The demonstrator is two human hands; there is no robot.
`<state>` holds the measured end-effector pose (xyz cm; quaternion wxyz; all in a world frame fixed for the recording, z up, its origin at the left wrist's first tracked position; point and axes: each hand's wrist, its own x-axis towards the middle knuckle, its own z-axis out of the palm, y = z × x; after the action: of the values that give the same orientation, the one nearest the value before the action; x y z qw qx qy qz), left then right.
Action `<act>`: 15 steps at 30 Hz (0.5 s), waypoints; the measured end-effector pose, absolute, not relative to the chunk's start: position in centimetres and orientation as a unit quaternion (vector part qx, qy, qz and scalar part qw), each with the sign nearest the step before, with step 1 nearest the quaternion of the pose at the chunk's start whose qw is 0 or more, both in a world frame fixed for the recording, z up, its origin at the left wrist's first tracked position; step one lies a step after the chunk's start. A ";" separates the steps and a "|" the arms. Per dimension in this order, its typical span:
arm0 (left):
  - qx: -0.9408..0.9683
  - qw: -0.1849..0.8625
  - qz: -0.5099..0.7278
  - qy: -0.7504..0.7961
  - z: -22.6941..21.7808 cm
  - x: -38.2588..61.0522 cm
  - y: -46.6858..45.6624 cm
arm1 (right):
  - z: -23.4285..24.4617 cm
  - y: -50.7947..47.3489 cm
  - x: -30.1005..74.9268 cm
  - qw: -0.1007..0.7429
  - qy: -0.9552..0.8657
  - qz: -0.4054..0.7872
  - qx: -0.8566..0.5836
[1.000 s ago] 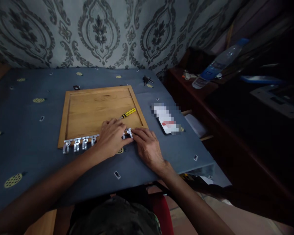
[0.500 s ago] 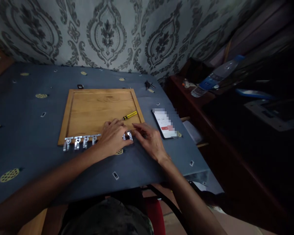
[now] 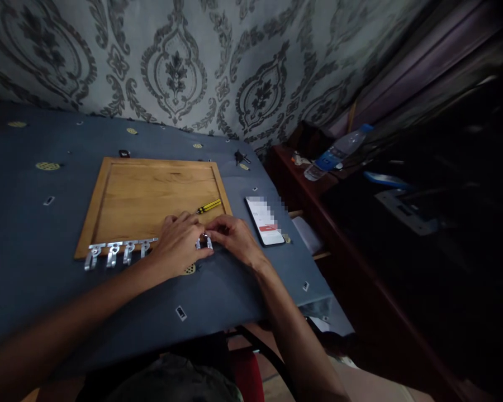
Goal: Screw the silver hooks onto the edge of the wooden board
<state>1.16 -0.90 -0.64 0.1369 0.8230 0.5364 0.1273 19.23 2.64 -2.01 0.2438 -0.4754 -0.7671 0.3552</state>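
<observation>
A framed wooden board (image 3: 151, 192) lies flat on the table. Along its near edge runs a silver metal hook rail (image 3: 128, 244) with several hooks pointing toward me. My left hand (image 3: 179, 241) is over the rail's right part, its fingers on top and its thumb beside the end hook, gripping the rail. At that same end, my right hand (image 3: 235, 237) has thumb and fingertips pinched together; whatever is between them is too small to make out. A yellow-and-black screwdriver (image 3: 210, 206) rests on the board just beyond my hands, its tip close to the left fingers.
A phone (image 3: 266, 223) lies right of the board on the blue patterned tablecloth (image 3: 151, 312). Small black items (image 3: 241, 158) sit near the back right corner. A plastic water bottle (image 3: 337, 153) leans on the dark red furniture (image 3: 285, 167) to the right. A patterned curtain hangs behind.
The view has shifted, so the table things appear further left and slightly lower. The right fingertips have closed in on the rail's end, nearer to the left hand.
</observation>
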 end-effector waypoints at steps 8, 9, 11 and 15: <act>0.821 0.146 0.121 0.538 -0.1 1.3 -0.9 | -3.0 2.8 19.7 0.274 -0.794 0.340 -0.423; 0.821 0.146 0.117 0.539 0.0 1.3 -0.9 | -3.0 2.8 19.8 0.277 -0.796 0.340 -0.418; 0.821 0.146 0.112 0.540 0.1 1.3 -0.9 | -3.0 2.9 19.9 0.277 -0.801 0.343 -0.406; 0.824 0.143 0.107 0.538 0.0 1.2 -0.9 | -3.0 2.9 20.2 0.279 -0.810 0.344 -0.385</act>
<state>1.17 -0.86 -0.02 0.1425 0.8238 0.5382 0.1067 20.24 2.91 -3.04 0.2786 -0.3845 -0.8100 0.3442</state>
